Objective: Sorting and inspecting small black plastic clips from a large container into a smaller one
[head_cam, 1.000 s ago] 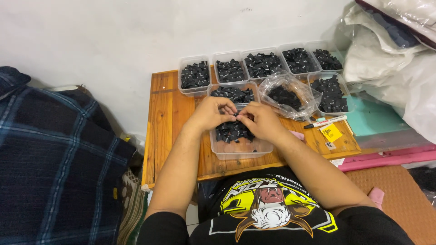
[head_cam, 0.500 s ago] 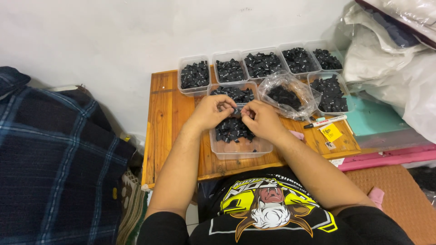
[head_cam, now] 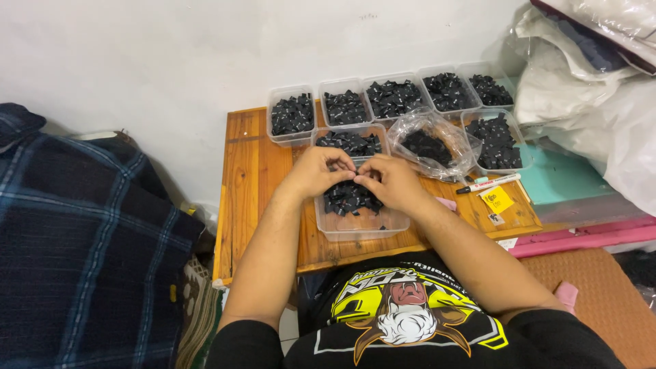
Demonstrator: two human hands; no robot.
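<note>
Our left hand [head_cam: 316,172] and right hand [head_cam: 388,181] had closed together, pinching one black label [head_cam: 355,175] above the clear tub [head_cam: 361,225].

Bright even light, soft shadows, edges perhaps slightly bowed

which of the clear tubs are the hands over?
The nearest clear tub, closest to the person at the table's front edge. Both the left hand and right hand meet above it; the other tubs sit farther back, untouched.
</note>
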